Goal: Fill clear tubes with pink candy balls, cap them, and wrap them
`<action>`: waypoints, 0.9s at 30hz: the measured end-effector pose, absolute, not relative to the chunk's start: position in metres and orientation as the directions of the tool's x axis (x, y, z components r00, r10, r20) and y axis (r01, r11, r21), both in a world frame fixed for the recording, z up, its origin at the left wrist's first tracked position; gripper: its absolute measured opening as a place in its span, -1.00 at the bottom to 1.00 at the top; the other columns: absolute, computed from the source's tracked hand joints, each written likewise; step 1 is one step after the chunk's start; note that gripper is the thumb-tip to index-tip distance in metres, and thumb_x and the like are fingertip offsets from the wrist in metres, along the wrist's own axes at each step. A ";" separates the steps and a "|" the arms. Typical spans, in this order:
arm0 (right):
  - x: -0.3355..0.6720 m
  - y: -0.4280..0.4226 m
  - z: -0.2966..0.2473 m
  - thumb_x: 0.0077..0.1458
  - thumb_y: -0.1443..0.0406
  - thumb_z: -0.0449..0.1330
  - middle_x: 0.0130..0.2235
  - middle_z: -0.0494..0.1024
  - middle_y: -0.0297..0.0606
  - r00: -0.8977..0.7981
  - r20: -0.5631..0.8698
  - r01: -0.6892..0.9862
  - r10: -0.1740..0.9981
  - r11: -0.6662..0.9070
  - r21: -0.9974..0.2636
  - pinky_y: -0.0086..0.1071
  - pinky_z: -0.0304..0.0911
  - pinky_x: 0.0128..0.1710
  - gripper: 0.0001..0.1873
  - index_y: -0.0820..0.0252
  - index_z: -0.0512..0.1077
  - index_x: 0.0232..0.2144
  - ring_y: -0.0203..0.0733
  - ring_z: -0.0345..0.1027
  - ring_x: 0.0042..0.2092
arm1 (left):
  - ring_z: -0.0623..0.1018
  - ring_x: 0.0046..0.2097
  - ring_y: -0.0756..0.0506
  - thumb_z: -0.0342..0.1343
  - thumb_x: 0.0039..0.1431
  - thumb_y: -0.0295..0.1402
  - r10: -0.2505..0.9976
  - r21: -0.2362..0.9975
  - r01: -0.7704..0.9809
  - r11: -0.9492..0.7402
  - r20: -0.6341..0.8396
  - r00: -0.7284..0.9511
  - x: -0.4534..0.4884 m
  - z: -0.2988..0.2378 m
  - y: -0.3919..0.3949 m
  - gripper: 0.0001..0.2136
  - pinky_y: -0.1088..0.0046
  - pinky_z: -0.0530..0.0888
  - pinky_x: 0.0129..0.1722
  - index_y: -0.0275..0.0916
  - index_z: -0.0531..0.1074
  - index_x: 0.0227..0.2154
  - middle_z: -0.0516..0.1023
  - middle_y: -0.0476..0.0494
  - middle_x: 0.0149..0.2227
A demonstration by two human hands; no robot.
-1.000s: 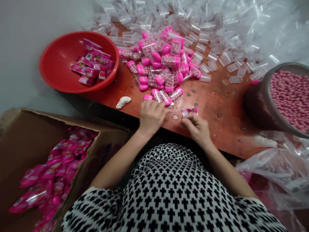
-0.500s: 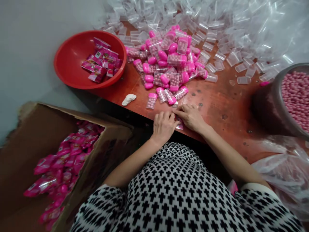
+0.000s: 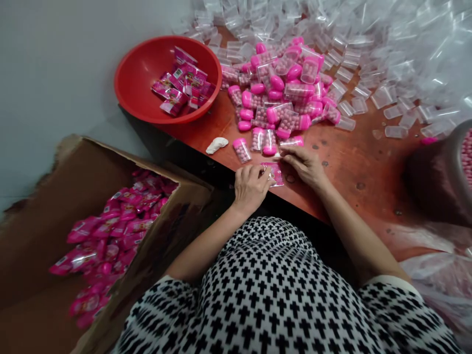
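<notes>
Steadying a pink packet (image 3: pixel 276 174) under curled left fingers (image 3: pixel 253 172), likely light, limp, slippery, best pinched by its edge, with right fingers (image 3: pixel 295 152) half-bent, grip unclear.

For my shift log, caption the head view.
Left hand touches pink packet on table; right hand near filled bottles.

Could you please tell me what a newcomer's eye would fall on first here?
Probably the heap of pink-capped bottles on the table, then the red bowl of pink packets to its left. Nearer the person, the left hand touches a flat pink packet by the front edge.
</notes>
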State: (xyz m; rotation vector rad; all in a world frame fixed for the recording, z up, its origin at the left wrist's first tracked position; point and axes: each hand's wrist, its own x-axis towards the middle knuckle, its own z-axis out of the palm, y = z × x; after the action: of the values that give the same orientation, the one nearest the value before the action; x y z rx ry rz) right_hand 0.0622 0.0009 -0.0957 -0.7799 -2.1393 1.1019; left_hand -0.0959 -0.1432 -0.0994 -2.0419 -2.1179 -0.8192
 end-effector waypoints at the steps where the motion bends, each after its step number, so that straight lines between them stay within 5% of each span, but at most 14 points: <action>1: 0.066 -0.005 -0.094 0.20 0.16 0.17 -0.15 0.63 -0.24 -0.610 0.212 0.241 0.764 0.434 -0.868 -0.14 0.38 -0.03 -0.70 0.05 0.54 -0.05 -0.11 0.50 -0.13 | 0.46 -0.11 -0.21 0.15 0.23 -0.20 0.900 0.324 0.945 -0.033 0.421 -0.113 -0.094 -0.102 -0.141 -0.71 0.22 0.30 -0.11 -0.18 0.54 -0.05 0.58 -0.23 -0.15; 7: 0.079 -0.043 -0.083 0.16 0.14 0.22 -0.31 0.63 -0.28 -0.507 0.074 0.245 0.859 0.226 -0.943 -0.23 0.43 -0.19 -0.72 0.09 0.57 -0.12 -0.22 0.48 -0.32 | 0.44 -0.16 -0.17 0.17 0.22 -0.23 0.853 0.386 0.922 -0.040 0.494 -0.170 -0.092 -0.113 -0.133 -0.83 0.25 0.28 -0.14 -0.13 0.59 -0.20 0.57 -0.15 -0.25; 17: 0.078 -0.072 -0.082 0.10 0.13 0.25 -0.19 0.65 -0.23 -0.448 0.086 0.247 0.890 0.216 -0.945 -0.16 0.41 -0.05 -0.75 0.10 0.58 -0.22 -0.14 0.52 -0.17 | 0.50 -0.17 -0.14 0.14 0.26 -0.29 0.772 0.466 0.876 -0.123 0.600 -0.210 -0.090 -0.123 -0.125 -0.84 0.27 0.28 -0.15 -0.18 0.58 -0.38 0.62 -0.12 -0.29; 22: 0.069 -0.067 -0.077 0.03 0.05 0.31 -0.21 0.61 -0.26 -0.361 0.049 0.103 0.931 0.092 -0.990 -0.29 0.43 -0.23 -0.54 0.08 0.46 -0.06 -0.24 0.49 -0.28 | 0.52 -0.05 -0.15 0.07 0.31 -0.28 0.742 0.525 0.828 -0.197 0.631 -0.224 -0.081 -0.105 -0.127 -0.80 0.26 0.35 -0.07 -0.16 0.60 -0.25 0.64 -0.13 -0.14; 27: 0.065 -0.061 -0.067 -0.13 0.13 0.43 -0.39 0.53 -0.37 -0.395 0.049 -0.006 0.917 0.051 -0.999 -0.39 0.37 -0.36 -0.56 0.12 0.46 -0.20 -0.29 0.42 -0.39 | 0.49 0.08 -0.18 0.14 0.25 -0.27 0.812 0.729 0.646 -0.226 0.508 -0.289 -0.068 -0.086 -0.138 -0.79 0.21 0.36 0.12 -0.16 0.56 -0.11 0.58 -0.19 0.00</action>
State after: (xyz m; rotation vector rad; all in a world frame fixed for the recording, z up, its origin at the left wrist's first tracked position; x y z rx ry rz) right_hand 0.0651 -0.0608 -0.0674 -0.9532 -1.5284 1.4581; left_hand -0.0682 -0.1379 -0.0858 -1.9575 -2.0443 -1.7020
